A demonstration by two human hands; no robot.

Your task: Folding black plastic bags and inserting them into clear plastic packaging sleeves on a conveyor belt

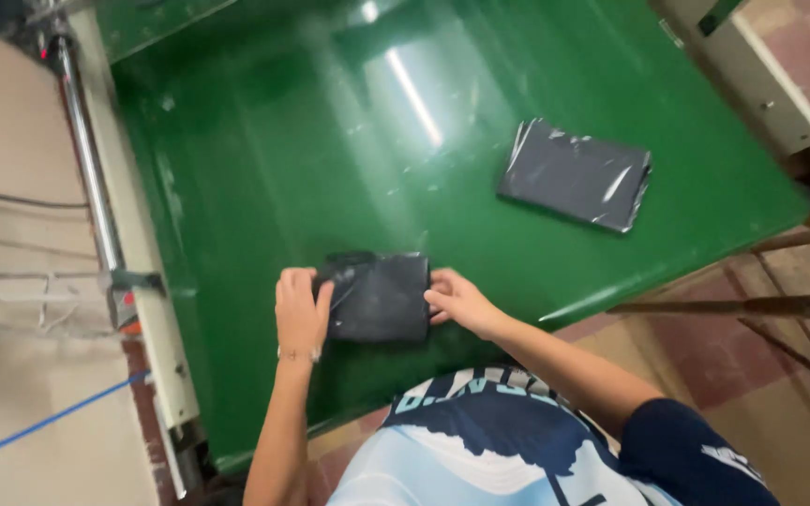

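Note:
A small dark plastic-wrapped package [379, 297] lies on the green conveyor belt [264, 169] close to its near edge. My left hand [300, 314] grips the package's left side, thumb on top. At its right edge my right hand [457, 302] pinches it with the fingertips. A second, larger dark package [576, 174] rests farther up the belt to the right, away from both hands.
A metal roller and white side rail [96, 178] run along the belt's left edge. Cardboard sheets [11, 141] lie to the left with a blue strap [49, 422] across them. A machine frame [752, 75] stands at the upper right, above a tiled floor [733, 365].

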